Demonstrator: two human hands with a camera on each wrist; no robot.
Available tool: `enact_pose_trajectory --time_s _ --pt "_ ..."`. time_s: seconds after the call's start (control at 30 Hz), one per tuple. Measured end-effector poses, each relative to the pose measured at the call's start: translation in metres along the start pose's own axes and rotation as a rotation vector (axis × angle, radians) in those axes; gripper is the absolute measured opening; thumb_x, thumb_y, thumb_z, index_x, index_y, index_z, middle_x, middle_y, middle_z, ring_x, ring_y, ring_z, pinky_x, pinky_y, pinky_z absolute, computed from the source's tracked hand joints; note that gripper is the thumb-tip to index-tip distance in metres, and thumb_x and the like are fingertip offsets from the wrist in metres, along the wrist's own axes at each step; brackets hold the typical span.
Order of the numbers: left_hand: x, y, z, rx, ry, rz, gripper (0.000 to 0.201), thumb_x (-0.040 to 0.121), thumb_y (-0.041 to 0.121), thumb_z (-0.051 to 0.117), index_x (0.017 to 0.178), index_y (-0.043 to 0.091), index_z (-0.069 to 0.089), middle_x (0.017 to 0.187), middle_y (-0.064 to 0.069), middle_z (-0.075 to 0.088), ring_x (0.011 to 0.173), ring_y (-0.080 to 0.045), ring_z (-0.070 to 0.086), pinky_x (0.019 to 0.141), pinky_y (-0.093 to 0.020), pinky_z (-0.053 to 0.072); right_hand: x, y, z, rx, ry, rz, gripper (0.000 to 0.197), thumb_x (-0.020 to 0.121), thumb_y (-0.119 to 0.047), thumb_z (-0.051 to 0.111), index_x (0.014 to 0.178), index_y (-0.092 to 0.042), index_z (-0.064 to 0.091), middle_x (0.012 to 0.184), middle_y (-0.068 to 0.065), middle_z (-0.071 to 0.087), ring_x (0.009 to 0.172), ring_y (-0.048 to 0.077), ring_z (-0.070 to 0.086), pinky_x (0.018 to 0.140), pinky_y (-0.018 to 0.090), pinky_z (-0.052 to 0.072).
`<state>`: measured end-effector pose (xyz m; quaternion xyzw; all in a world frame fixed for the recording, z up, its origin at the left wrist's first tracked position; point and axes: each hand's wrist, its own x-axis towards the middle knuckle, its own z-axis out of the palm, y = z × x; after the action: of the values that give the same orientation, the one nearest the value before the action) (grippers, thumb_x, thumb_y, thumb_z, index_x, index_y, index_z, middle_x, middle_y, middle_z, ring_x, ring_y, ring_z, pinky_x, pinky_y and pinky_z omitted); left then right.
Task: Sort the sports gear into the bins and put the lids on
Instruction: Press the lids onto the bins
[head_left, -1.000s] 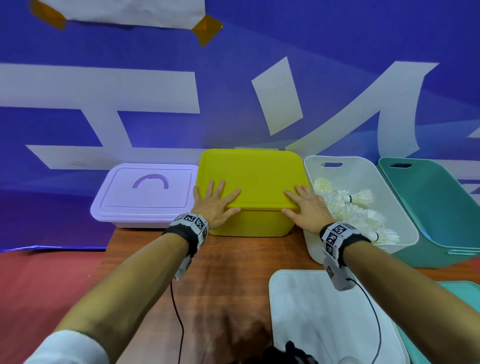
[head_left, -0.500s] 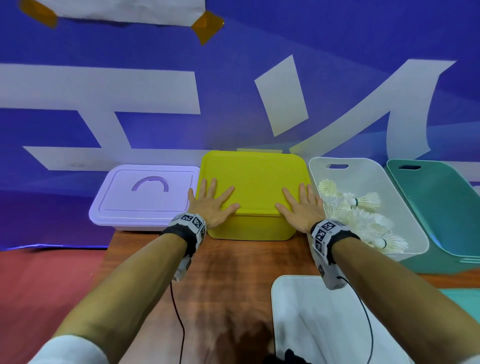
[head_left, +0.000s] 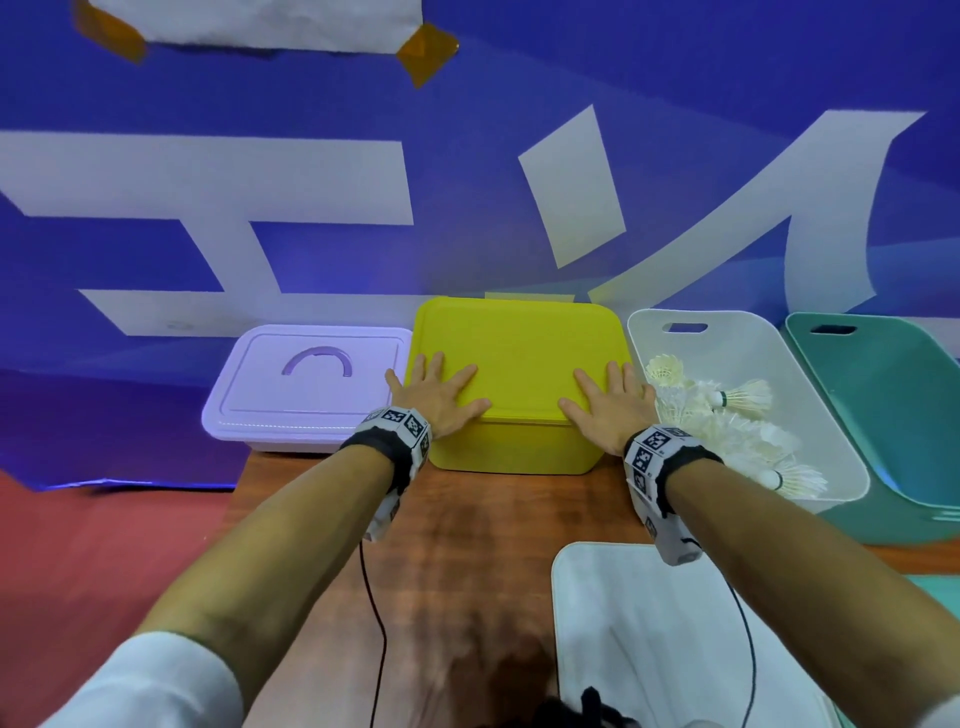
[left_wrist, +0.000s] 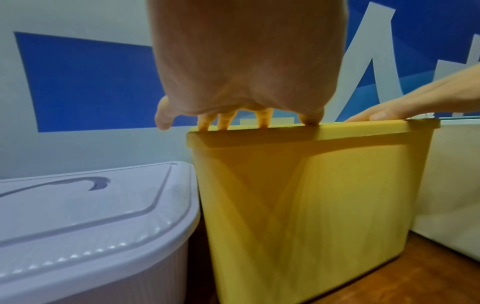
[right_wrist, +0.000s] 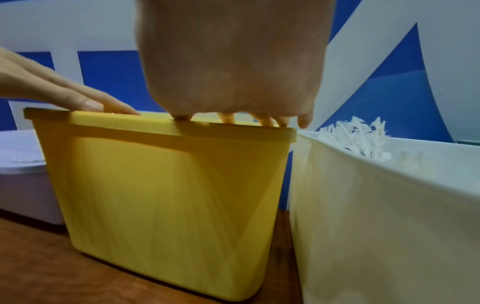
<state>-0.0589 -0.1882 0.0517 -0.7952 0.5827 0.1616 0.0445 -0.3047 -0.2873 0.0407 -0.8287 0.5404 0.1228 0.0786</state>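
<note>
Table (head_left: 467, 545): brown wood, lower centre of the head view; carries four bins in a row across mid-frame.

Teal bin (head_left: 893, 415): far right, open, contents not visible.

White bin (head_left: 831, 415): right of centre, open, holding white shuttlecocks (head_left: 748, 397). Feathered, likely very light and easily crushed; best lifted by the cork end.

White lid (head_left: 649, 649): lower right, flat on the table, not yet fitted. Looks thin, stiff and light; take it by two opposite edges.

Yellow bin (head_left: 514, 447): centre, its yellow lid (head_left: 524, 353) on top. Smooth plastic, probably slippery; press near the corners.

Purple bin (head_left: 291, 436): left of centre, lid on, arched handle recess.

Left hand (head_left: 441, 389): fingers straight and spread, flat on the yellow lid's near left part.

Right hand (head_left: 608, 400): fingers straight, flat on the near right part.
</note>
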Motion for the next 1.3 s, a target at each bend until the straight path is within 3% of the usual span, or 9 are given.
enact_pose_trajectory --time_s 0.1,0.23,0.47,0.63,0.9,1.03,1.13,1.3 --pt "-0.013 0.01 -0.001 0.019 0.055 0.022 0.072 0.087 0.079 0.031 0.15 0.047 0.02 0.164 -0.004 0.007 0.15 -0.029 0.003 0.113 -0.067 0.008 -0.012 -0.006 0.0 0.015 0.095 -0.054 0.073 0.092 -0.073 0.015 0.154 -0.035 0.012 0.162 0.013 0.01 0.148 0.035 0.007 0.116 0.056 0.011" --pt "-0.036 0.027 0.013 0.048 0.042 0.032 0.072 0.088 0.074 0.037 0.151 0.045 0.018 0.164 -0.005 0.004 0.15 -0.028 0.003 0.114 -0.064 0.01 -0.032 -0.009 0.014 0.004 0.151 -0.152 0.074 0.09 -0.073 0.026 0.153 -0.034 0.017 0.159 0.014 0.015 0.146 0.036 0.01 0.114 0.056 0.015" --pt "-0.084 0.052 0.043 0.061 0.055 0.041 0.073 0.089 0.071 0.038 0.153 0.043 0.014 0.164 -0.005 -0.008 0.15 -0.029 -0.008 0.113 -0.066 0.006 -0.066 0.01 0.031 0.051 0.168 -0.248 0.071 0.094 -0.06 0.038 0.154 -0.035 0.011 0.162 0.012 0.005 0.149 0.034 -0.002 0.116 0.056 0.011" --pt "-0.095 0.061 0.063 0.115 -0.043 0.118 0.074 0.09 0.071 0.035 0.153 0.043 0.008 0.164 -0.006 -0.011 0.15 -0.029 -0.01 0.113 -0.067 0.004 -0.088 0.022 0.043 0.064 0.169 -0.254 0.071 0.093 -0.055 0.044 0.154 -0.037 0.012 0.163 0.009 -0.003 0.149 0.031 -0.007 0.116 0.056 0.007" --pt "-0.116 0.103 0.127 0.021 -0.199 0.29 0.074 0.09 0.066 0.042 0.152 0.045 0.009 0.164 -0.004 -0.006 0.15 -0.027 -0.005 0.114 -0.066 0.002 -0.16 0.055 0.089 0.021 0.068 -0.232 0.066 0.094 -0.048 0.048 0.152 -0.031 0.024 0.16 0.011 0.016 0.147 0.029 0.012 0.113 0.046 0.013" --pt "-0.143 0.131 0.166 0.017 -0.297 0.366 0.074 0.09 0.065 0.042 0.153 0.044 0.008 0.164 -0.005 -0.006 0.15 -0.028 -0.006 0.114 -0.064 -0.001 -0.194 0.084 0.122 0.045 -0.121 -0.137 0.067 0.095 -0.052 0.047 0.153 -0.034 0.02 0.162 0.007 0.007 0.15 0.027 0.002 0.116 0.051 0.01" --pt "-0.16 0.148 0.189 0.028 -0.316 0.418 0.074 0.091 0.065 0.041 0.153 0.044 0.007 0.164 -0.009 -0.006 0.15 -0.029 -0.006 0.118 -0.056 -0.002 -0.208 0.105 0.142 0.06 -0.231 -0.058 0.072 0.093 -0.057 0.048 0.153 -0.037 0.015 0.164 0.006 -0.001 0.15 0.027 -0.005 0.117 0.054 0.009" --pt "-0.171 0.178 0.216 -0.029 -0.372 0.383 0.077 0.091 0.064 0.044 0.154 0.041 0.007 0.163 -0.008 -0.013 0.15 -0.027 -0.014 0.12 -0.048 -0.005 -0.223 0.137 0.186 0.058 -0.396 -0.077 0.098 0.079 -0.078 0.051 0.155 -0.039 0.001 0.162 0.006 -0.017 0.148 0.028 -0.018 0.116 0.057 0.002"
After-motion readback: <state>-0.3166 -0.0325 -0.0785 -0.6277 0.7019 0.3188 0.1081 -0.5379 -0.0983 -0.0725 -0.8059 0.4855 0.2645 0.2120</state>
